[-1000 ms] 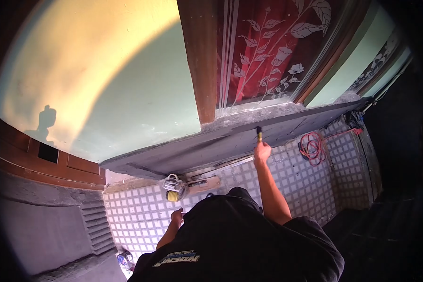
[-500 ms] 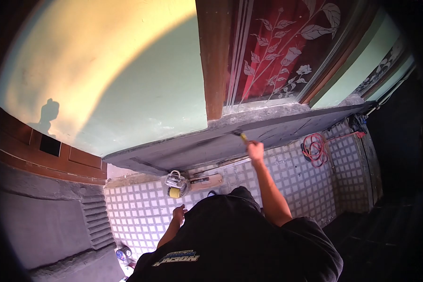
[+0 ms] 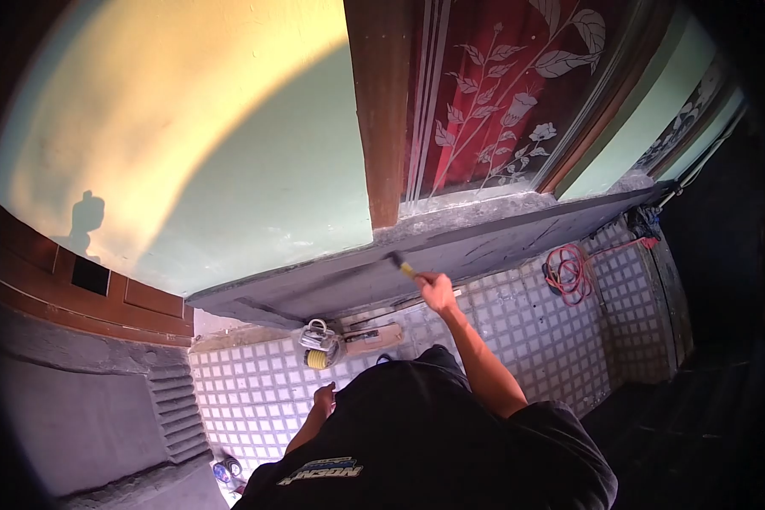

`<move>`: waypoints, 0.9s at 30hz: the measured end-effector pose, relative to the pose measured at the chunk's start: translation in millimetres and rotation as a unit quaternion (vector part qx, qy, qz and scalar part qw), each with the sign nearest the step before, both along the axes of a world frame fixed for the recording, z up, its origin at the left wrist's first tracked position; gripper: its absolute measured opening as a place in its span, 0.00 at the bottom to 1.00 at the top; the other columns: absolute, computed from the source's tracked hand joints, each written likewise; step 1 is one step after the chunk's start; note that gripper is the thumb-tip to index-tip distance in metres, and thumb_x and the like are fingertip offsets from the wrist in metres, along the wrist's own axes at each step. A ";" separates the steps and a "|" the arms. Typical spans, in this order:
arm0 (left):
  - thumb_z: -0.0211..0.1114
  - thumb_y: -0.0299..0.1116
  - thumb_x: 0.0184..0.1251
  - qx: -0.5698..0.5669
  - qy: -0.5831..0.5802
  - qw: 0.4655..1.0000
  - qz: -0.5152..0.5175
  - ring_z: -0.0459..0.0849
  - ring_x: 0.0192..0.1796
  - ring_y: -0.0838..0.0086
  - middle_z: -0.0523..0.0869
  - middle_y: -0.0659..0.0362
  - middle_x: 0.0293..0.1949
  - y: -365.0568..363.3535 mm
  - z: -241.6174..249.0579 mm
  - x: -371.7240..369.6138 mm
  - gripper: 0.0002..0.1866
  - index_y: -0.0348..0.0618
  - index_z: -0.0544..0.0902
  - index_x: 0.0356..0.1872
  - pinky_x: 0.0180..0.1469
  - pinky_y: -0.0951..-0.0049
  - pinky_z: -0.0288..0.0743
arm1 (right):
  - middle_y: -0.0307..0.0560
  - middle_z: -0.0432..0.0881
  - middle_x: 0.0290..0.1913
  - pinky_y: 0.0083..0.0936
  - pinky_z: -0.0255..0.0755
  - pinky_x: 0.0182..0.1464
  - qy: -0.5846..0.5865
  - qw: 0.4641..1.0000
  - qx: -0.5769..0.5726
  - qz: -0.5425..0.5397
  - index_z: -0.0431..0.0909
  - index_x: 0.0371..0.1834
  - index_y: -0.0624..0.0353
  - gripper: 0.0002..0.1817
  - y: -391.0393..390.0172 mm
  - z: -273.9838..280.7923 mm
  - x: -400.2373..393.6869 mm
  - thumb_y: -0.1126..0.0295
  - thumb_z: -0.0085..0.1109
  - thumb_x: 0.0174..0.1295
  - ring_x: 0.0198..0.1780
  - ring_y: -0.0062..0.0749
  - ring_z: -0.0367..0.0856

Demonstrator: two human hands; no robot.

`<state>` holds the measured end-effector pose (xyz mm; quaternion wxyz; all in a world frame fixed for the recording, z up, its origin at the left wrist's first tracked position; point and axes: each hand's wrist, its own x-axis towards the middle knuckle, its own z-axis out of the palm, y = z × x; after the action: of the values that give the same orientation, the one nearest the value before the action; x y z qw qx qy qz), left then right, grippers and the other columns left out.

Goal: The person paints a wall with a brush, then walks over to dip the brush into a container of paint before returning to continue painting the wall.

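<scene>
Brush: its yellow handle [image 3: 408, 269] extends toward ten o'clock from the right hand [image 3: 438, 291], bristles at the grey wall [image 3: 340, 279]; contact unclear.
Long axis: ten to four o'clock.
Right hand: nearer, closed around the handle.
Left hand [image 3: 324, 397]: between seven and eight o'clock from the right hand; finger state unclear.

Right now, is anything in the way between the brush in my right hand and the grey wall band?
Nothing visible: the brush in your right hand appears to meet the grey band. The tan board and yellow roll sit lower, on the floor.
</scene>
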<state>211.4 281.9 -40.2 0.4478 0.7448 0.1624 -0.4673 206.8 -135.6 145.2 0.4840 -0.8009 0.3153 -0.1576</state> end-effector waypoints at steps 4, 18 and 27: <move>0.55 0.46 0.62 0.007 -0.008 1.000 0.012 0.76 0.31 0.74 0.80 0.58 0.35 -9.2 -13.5 7.8 0.18 0.45 0.74 0.45 0.30 0.71 0.68 | 0.53 0.80 0.24 0.26 0.69 0.34 -0.024 0.998 0.004 -0.050 0.79 0.37 0.65 0.14 -19.2 -16.1 -4.0 0.66 0.52 0.56 0.29 0.22 0.76; 0.57 0.47 0.60 -0.009 0.034 0.999 0.013 0.72 0.23 0.76 0.73 0.65 0.22 16.9 -31.8 -1.7 0.14 0.47 0.74 0.34 0.29 0.69 0.67 | 0.56 0.80 0.23 0.30 0.71 0.33 -0.031 0.962 -0.006 -0.273 0.80 0.34 0.67 0.15 -14.5 -22.6 19.9 0.65 0.51 0.55 0.26 0.35 0.79; 0.55 0.48 0.62 0.003 0.094 0.985 0.147 0.77 0.34 0.71 0.80 0.59 0.35 2.5 -11.3 14.4 0.18 0.45 0.74 0.43 0.38 0.66 0.69 | 0.56 0.81 0.25 0.30 0.71 0.33 0.014 0.980 -0.012 -0.200 0.80 0.33 0.65 0.13 -34.9 1.4 -5.8 0.66 0.53 0.54 0.28 0.34 0.81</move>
<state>225.8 284.5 -51.6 0.4921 0.6669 0.3125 -0.4641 201.0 -170.5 146.6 0.4285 -0.7297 0.4740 -0.2434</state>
